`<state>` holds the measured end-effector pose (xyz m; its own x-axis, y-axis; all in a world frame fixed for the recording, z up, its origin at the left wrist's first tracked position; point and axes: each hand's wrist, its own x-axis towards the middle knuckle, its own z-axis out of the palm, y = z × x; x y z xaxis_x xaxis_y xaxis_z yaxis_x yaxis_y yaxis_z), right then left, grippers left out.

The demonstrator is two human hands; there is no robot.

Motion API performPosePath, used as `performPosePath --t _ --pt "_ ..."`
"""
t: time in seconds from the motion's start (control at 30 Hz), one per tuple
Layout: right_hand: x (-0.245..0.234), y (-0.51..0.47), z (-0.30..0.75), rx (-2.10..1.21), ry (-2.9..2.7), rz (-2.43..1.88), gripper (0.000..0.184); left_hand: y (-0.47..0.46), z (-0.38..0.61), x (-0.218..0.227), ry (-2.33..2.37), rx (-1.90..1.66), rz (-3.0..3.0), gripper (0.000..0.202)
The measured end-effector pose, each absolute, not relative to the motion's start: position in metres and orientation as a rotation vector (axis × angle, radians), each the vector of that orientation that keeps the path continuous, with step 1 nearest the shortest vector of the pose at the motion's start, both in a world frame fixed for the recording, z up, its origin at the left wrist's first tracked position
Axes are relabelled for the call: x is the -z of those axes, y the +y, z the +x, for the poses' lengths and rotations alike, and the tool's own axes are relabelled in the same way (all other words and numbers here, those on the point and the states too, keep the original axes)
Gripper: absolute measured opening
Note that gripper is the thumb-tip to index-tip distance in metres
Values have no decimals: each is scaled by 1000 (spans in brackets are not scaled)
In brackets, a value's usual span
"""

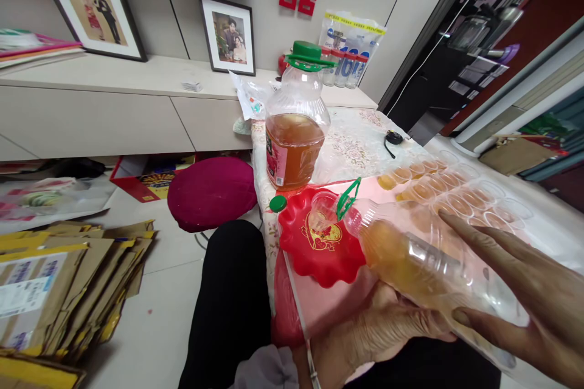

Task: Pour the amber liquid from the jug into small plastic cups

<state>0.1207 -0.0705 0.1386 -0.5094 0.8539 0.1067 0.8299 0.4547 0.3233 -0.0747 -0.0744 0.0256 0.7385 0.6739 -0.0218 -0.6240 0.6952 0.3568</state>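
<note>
A large clear plastic bottle [406,255] of amber liquid lies tilted on its side, its mouth with a green handle ring [349,199] pointing left. My left hand [378,328] is wrapped under its body. My right hand [515,292] grips the base end, thumb and fingers spread on either side. The bottle's mouth is at a small clear cup [322,203] over a red scalloped plate [296,255]; whether liquid flows I cannot tell. A green screw cap [278,203] sits by the plate's rim. Rows of clear cups [456,200] with amber liquid stand beyond the bottle.
A second jug [296,152] with a green lid stands behind the plate. A tape measure [393,137] lies farther back on the flowered tablecloth [351,149]. To the left are a maroon stool [213,191] and flattened cardboard [82,292]. Picture frames [228,36] stand on the cabinet.
</note>
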Motion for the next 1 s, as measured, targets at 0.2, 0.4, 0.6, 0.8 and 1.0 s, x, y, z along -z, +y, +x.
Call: performPosePath --t 0.2,0.4,0.6,0.8,1.0 --pt "-139 -68 123 -464 2609 1524 99 -72 -78 -30 135 -718 382 98" --pt "-141 -69 126 -455 2611 1523 100 -71 -75 -27 176 -702 367 106" --pt "-136 -68 131 -439 2624 1555 100 -74 -79 -28 167 -677 374 88" --pt "-129 -69 145 -343 2555 1659 104 -71 -74 -23 118 -712 356 100" --pt "-127 -69 152 -327 2541 1691 103 -72 -71 -23 133 -716 350 83"
